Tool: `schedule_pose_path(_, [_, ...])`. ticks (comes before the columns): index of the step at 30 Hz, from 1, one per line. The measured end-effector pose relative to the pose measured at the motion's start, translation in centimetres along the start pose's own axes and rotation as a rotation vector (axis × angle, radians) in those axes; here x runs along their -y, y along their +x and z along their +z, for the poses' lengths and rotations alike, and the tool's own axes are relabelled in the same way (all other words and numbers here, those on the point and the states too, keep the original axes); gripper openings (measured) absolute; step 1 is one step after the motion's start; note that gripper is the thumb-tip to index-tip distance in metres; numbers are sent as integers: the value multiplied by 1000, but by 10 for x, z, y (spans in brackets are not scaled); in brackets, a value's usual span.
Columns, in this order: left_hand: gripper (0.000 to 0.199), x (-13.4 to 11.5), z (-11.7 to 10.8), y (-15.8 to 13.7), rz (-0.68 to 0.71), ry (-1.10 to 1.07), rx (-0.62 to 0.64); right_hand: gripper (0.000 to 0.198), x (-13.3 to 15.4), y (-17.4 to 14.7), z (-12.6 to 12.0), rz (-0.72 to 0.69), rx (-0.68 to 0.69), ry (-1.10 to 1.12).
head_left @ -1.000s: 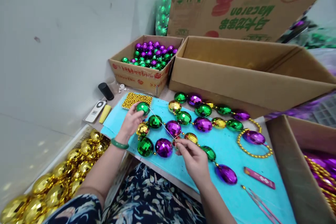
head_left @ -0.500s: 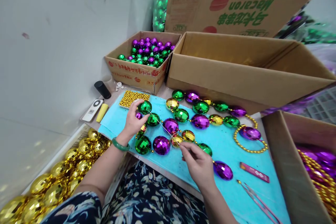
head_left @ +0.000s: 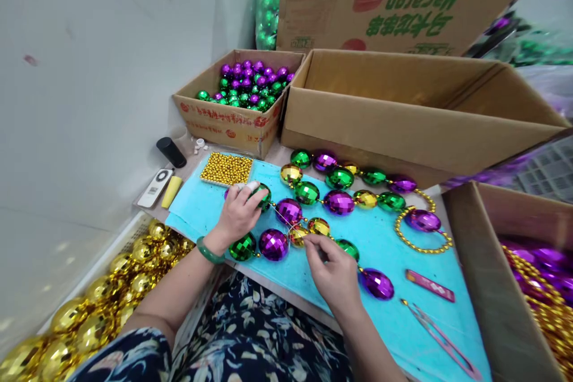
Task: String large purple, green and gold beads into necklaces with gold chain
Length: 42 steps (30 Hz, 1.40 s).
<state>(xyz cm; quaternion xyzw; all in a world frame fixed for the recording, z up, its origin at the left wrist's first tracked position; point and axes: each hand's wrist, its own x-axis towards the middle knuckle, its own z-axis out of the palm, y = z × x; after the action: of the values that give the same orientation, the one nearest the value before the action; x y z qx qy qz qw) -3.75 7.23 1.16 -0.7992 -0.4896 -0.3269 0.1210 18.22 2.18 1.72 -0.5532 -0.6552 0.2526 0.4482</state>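
My left hand (head_left: pixel 238 213) is closed over a shiny green faceted bead (head_left: pixel 265 198), with part of another bead hidden beneath the fingers. A thin pale string (head_left: pixel 283 218) runs from that green bead toward my right hand (head_left: pixel 331 268), whose fingertips pinch it. Between the hands lie a purple bead (head_left: pixel 289 210) and a gold bead (head_left: pixel 319 227). Closer to me are a second purple bead (head_left: pixel 274 245) and a green bead (head_left: pixel 242 246). Beyond them, a strand with a large purple bead (head_left: pixel 339 202) ends near a loop of small gold beads (head_left: pixel 423 250).
A tray of tiny gold beads (head_left: pixel 227 168) sits at the back left of the blue sheet (head_left: pixel 380 334). Pink tweezers (head_left: pixel 443 340) and a maroon packet (head_left: pixel 430 285) lie at right. Cardboard boxes (head_left: pixel 403 125) line the back; large gold beads (head_left: pixel 96 322) fill a crate at left.
My left hand has moved slightly right and closed over the green bead, carrying it a little down and right. My right hand still pinches the string.
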Motion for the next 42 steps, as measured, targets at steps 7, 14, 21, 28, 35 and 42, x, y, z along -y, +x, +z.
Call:
schedule_pose_path(7, [37,3,0,3,29,-10,49,19,-8,0,-1,142,41,154])
schedule_pose_path(14, [56,-5,-2,8,-285,-582,-6,22,-15,4,6,449,6,411])
schedule_pose_path(21, [47,-16,-3,25,-1070,-1565,-115,20,-18,1,17,462,14,486])
schedule_pose_path(28, [34,-21,-5,28,-1173,-1868,-47,21,-25,-8,18,434,-36,473])
schedule_pose_path(35, [28,-26,-5,30,-1239,-1963,4,19,-29,-13,20,400,-10,489])
schedule_pose_path(42, [41,-29,-9,32,-1106,-1819,4,20,-31,-11,19,410,-27,478])
